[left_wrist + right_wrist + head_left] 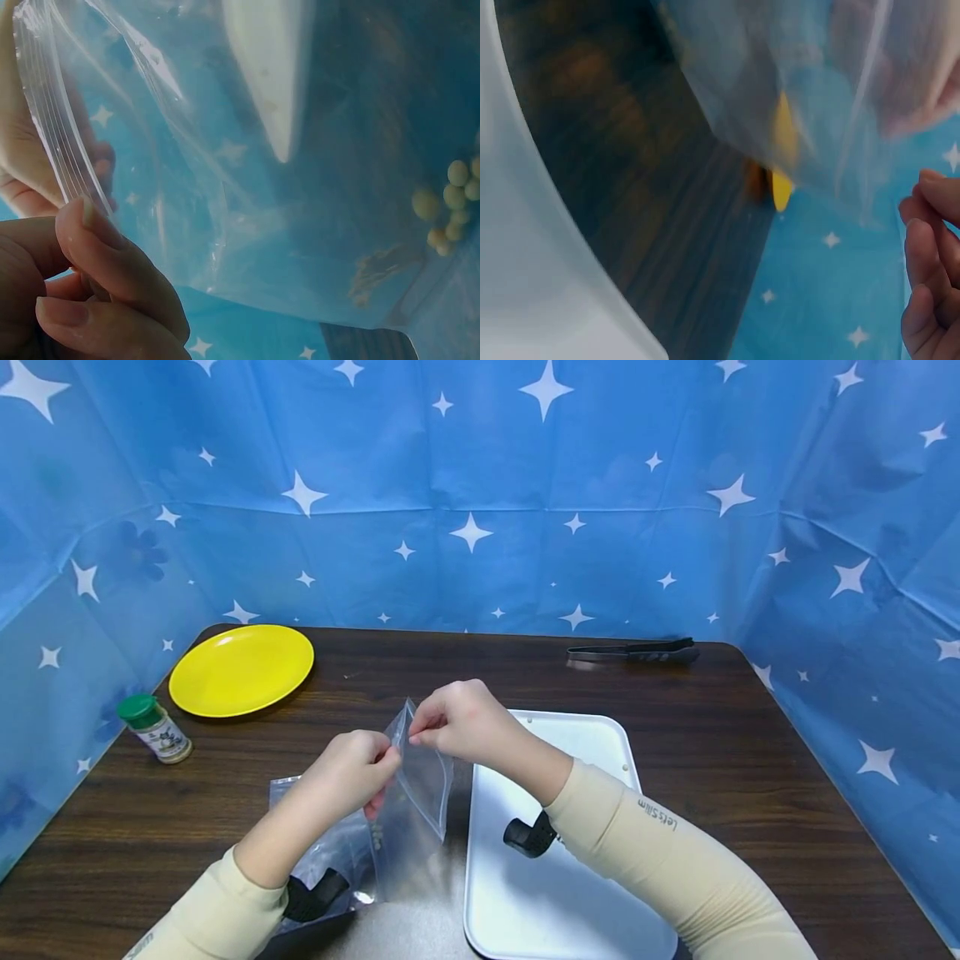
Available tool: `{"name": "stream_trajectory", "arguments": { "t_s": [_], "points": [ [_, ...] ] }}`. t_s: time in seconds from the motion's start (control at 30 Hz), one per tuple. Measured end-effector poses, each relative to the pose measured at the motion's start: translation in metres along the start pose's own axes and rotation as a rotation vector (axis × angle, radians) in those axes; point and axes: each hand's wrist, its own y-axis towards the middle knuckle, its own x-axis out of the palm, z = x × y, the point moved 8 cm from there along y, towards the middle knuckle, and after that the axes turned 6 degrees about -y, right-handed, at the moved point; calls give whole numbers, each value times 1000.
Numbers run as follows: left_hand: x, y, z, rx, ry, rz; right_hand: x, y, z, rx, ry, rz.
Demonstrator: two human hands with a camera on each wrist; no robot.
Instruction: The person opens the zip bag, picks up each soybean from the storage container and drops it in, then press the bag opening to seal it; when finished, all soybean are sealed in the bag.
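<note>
A clear zip bag (420, 793) hangs upright in front of me, its mouth spread at the top. My left hand (352, 777) pinches the bag by its zip strip, thumb against curled fingers. Several small pale yellow, bean-like pieces (456, 191) lie low inside the bag. My right hand (468, 718) is at the mouth of the bag, its thumb and forefinger brought together. In the right wrist view the right fingertips (926, 199) appear just beside the blurred film; whether any film lies between them is unclear.
A white tray (487, 877) lies right of the bag. More clear plastic (330, 860) lies under my left forearm. A yellow plate (242, 670) and a green-capped shaker jar (157, 731) are at the left. Black tongs (633, 652) rest at the back right.
</note>
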Motion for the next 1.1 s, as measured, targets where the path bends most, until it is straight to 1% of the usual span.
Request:
{"name": "stream_trajectory", "arguments": {
  "t_s": [0.07, 0.13, 0.23, 0.43, 0.57, 0.7, 0.83, 1.1],
  "points": [
    [0, 0, 0, -3, -1, 3, -5, 1, 9, 21, 7, 30],
    [-1, 0, -1, -3, -5, 5, -12, 2, 23, 67, 14, 61],
    [0, 0, -1, -3, -6, 5, -17, 3, 54, 178, 7, 83],
    [0, 0, -2, -5, -7, 2, -10, -1, 119, 412, -59, 48],
    [1, 0, -3, -18, -11, -4, -2, -6, 147, 502, -102, 17],
    [2, 0, -3, -21, -11, -7, 8, -11, 167, 559, -132, -11],
    [2, 0, -2, -14, -8, -4, 14, -14, 180, 605, -142, -8],
    [3, 0, -1, -14, -11, -6, 20, -16, 186, 629, -166, -19]
  ]
}}
